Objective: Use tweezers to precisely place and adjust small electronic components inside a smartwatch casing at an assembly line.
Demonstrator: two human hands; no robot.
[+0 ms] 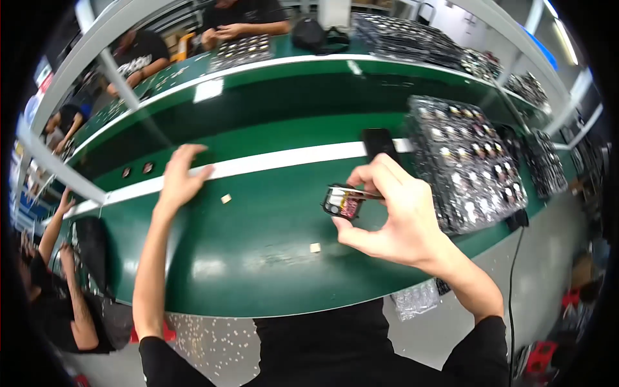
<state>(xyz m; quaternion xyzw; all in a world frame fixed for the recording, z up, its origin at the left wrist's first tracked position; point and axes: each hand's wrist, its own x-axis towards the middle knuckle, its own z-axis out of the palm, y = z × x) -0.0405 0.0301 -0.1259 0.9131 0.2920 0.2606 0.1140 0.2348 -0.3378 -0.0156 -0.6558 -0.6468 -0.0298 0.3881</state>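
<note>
My right hand (403, 216) pinches a small black watch-like housing (342, 202) above the table, thumb beneath and fingers on top. Silvery, yellow and pink parts show inside it. A thin dark strip, perhaps tweezers, runs across the housing into the same fingers; its kind is not clear. My left hand (183, 175) is open over the white strip, thumb and fingers apart, holding nothing. One small pale square (225, 198) lies near it on the green table (258, 271). Another pale square (315, 248) lies below the held housing.
A tall stack of clear plastic trays (464, 168) filled with small parts stands at right, beside a black phone (379, 142). Two small dark pieces (137, 169) lie at left. A cable (512, 290) hangs at right. Co-workers (242, 26) sit across and at left.
</note>
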